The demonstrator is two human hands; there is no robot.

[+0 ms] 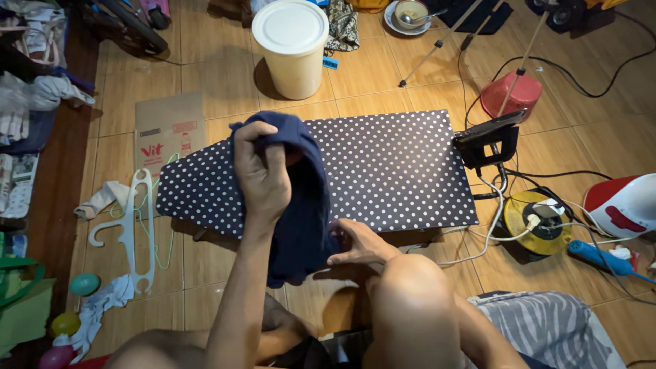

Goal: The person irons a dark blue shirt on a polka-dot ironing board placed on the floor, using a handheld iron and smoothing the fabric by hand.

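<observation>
Navy garment [301, 205] hangs in the air over the near edge of a low ironing board [383, 164] w/ a dark polka-dot cover, bunched and draped, not laid flat. Left hand [263, 174] is raised, fingers clamped on the top of the cloth. Right hand [359, 244] is lower, by the board's near edge, grip closed on the hem or lower side, though the cloth hides part of the fingers, so prob. a pinch rather than a full fist.

Progress, judged from how things lie: the garment is picked up and being sorted out in both hands; it isn't spread on the board, and no iron is at hand. An appliance, red and white [625, 205], sits on the floor well right of the board, untouched.

Around: white hanger [133, 225] on the tiles left of the board, white lidded bucket [292, 44] beyond it, yellow cable reel [540, 222] to the right.
</observation>
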